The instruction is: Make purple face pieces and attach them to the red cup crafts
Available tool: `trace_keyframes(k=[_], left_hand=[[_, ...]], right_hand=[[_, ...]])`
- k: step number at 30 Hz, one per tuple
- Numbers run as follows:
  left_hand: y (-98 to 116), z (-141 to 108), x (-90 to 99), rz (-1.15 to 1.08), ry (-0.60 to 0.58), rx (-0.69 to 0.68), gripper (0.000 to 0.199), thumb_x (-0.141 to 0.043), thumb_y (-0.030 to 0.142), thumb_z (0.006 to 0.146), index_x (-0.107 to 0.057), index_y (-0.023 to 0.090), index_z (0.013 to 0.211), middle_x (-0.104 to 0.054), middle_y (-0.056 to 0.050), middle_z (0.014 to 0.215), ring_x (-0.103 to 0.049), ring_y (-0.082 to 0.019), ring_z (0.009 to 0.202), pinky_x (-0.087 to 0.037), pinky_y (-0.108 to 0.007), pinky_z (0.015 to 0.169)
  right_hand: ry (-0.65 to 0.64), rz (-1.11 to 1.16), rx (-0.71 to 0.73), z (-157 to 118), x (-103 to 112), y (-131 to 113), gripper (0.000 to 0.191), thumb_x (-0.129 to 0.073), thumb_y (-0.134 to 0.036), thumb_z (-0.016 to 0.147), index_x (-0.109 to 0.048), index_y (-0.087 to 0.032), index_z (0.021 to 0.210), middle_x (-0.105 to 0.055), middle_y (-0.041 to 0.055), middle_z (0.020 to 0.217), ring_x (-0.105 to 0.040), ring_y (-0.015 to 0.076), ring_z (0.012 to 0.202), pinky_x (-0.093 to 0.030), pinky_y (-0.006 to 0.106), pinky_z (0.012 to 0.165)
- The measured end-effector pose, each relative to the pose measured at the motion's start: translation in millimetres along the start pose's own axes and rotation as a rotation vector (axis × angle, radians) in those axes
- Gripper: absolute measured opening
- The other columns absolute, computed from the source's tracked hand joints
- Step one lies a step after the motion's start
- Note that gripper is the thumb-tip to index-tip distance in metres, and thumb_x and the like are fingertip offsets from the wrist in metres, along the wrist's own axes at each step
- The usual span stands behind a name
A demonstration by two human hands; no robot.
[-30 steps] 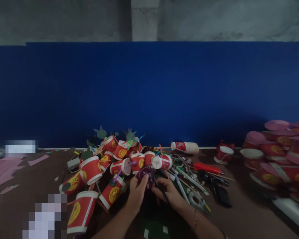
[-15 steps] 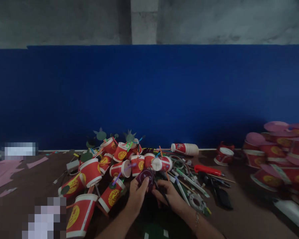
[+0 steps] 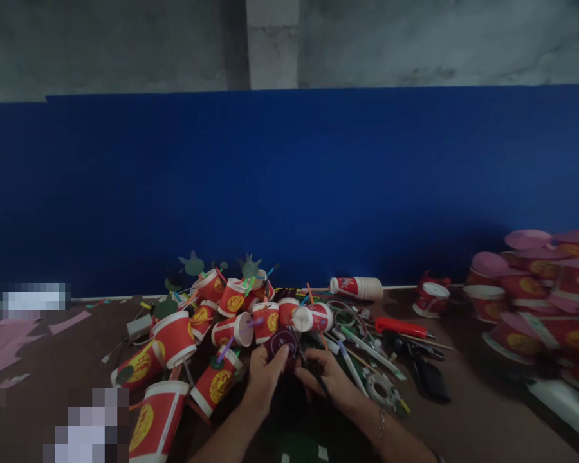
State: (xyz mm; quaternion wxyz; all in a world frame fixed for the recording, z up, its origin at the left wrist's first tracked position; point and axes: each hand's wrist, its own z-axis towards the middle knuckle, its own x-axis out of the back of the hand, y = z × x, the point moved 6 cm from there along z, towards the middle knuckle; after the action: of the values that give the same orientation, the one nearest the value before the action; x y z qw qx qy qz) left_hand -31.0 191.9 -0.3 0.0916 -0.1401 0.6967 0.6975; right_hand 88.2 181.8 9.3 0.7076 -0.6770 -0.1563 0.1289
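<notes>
A small maroon piece (image 3: pixel 274 343), marked with a pale ring, sits pinched in the fingers of your left hand (image 3: pixel 266 374), the thumb pressed on its face. Opposite, the fingers of your right hand (image 3: pixel 329 378) grip a pair of scissors (image 3: pixel 314 368), its blades angled forward to the piece's right edge, just beside your left thumb. The dim light makes it hard to tell whether the blades are parted.

The piece looks thin and light, probably card or a similar sheet: stiff enough to stand out from your fingers, yet likely to crease under a hard squeeze. Its best hold appears to be a flat pinch near the left rim, clear of the steel.

Left of and beyond your left fingers lie red paper cups (image 3: pixel 217 381); to the right of your right fingers, a tape roll (image 3: pixel 380 390) and a red-handled tool (image 3: pixel 400 326) rest on the tabletop (image 3: pixel 487 418).

Compared with a second ago, your view tilts slightly and the ring appears turned a little, while both grips remain and the surrounding cups lie as they did.
</notes>
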Motion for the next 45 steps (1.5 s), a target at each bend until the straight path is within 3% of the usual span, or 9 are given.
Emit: trace_keyframes(k=[7,17,24,33,45], left_hand=[[2.0,-0.3,-0.1,-0.007,0.015,0.011,0.042,-0.074,0.051,0.054,-0.055,0.013,0.054,-0.040,0.007,0.041,-0.030,-0.005,0.040,-0.026,-0.019,0.041],[3.8,-2.5,0.3,-0.124,0.039,0.024,0.039,-0.074,0.049,0.058,-0.057,0.013,0.062,-0.044,0.006,0.047,-0.038,-0.005,0.044,-0.030,-0.017,0.045],[1.0,-1.1,-0.4,-0.104,0.030,0.002,0.042,-0.073,0.050,0.057,-0.054,0.013,0.058,-0.042,0.007,0.045,-0.032,-0.004,0.041,-0.023,-0.017,0.042],[11.3,-6.7,-4.4,-0.126,0.045,0.015,0.042,-0.075,0.049,0.054,-0.053,0.013,0.057,-0.042,0.007,0.045,-0.032,-0.004,0.042,-0.025,-0.017,0.043],[15.3,-8.9,-7.1,-0.147,0.049,0.020,0.044,-0.075,0.050,0.053,-0.051,0.014,0.055,-0.042,0.007,0.044,-0.032,-0.004,0.042,-0.025,-0.017,0.042]], right_hand=[[0.018,-0.034,-0.043,-0.2,1.1,-1.4,0.040,-0.068,-0.051,0.063,-0.046,-0.018,0.062,-0.042,-0.0096,0.039,-0.038,0.0050,0.028,-0.029,0.016,0.029],[-0.001,-0.013,-0.040,0.3,-0.4,0.5,0.040,-0.069,-0.051,0.063,-0.049,-0.017,0.066,-0.044,-0.0087,0.042,-0.041,0.0052,0.031,-0.030,0.016,0.031],[-0.018,0.001,-0.018,-1.0,-3.0,-4.8,0.040,-0.068,-0.051,0.065,-0.049,-0.016,0.068,-0.046,-0.0079,0.047,-0.042,0.0044,0.033,-0.032,0.015,0.033],[-0.001,-0.048,-0.016,1.7,1.2,7.0,0.039,-0.064,-0.052,0.067,-0.049,-0.016,0.068,-0.045,-0.0077,0.042,-0.043,0.0059,0.032,-0.031,0.016,0.031],[0.020,-0.047,-0.040,0.2,-0.2,1.9,0.036,-0.068,-0.046,0.065,-0.049,-0.016,0.065,-0.044,-0.0081,0.040,-0.042,0.0055,0.032,-0.031,0.015,0.032]])
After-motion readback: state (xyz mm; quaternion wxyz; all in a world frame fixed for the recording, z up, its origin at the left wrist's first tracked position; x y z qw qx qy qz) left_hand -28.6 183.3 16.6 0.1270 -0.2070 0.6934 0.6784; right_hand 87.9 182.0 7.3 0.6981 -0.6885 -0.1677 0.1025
